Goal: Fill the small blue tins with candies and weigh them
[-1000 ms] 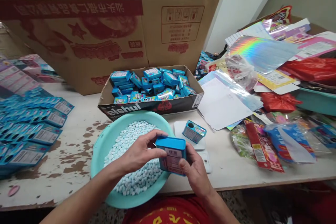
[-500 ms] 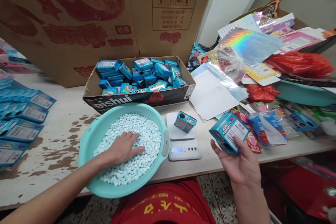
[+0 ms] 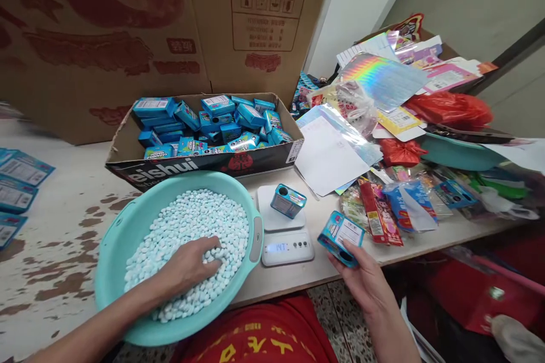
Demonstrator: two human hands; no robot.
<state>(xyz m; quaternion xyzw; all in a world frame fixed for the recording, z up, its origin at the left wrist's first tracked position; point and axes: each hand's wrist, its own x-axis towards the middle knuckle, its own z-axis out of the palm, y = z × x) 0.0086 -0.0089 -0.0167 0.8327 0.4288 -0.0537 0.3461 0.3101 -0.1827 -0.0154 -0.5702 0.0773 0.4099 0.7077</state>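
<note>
A pale turquoise basin (image 3: 108, 261) full of small white and light-blue candies (image 3: 221, 210) stands in front of me. My left hand (image 3: 187, 266) rests in the candies, thumb and forefinger apart, the other fingertips buried among them. Between thumb and fingers, my right hand (image 3: 357, 272) holds a small blue candy box (image 3: 340, 237), tilted, with a white label and a dark round spot showing. Just left of that hand is a white kitchen scale (image 3: 289, 248), its display lit. On its platform sits another blue candy box (image 3: 288, 201).
Behind the basin, an open cardboard tray (image 3: 204, 167) holds many blue boxes; a big carton (image 3: 213, 28) rises behind it. More blue boxes (image 3: 19, 181) line the left side. Right of the scale lie paper sheets (image 3: 332, 153), candy packets (image 3: 378, 215) and red plastic bags (image 3: 451, 109).
My view has shifted, so the tabletop things sit further left. My left hand's fingers have curled deeper into the candies. My right hand has brought its box closer to the scale.
</note>
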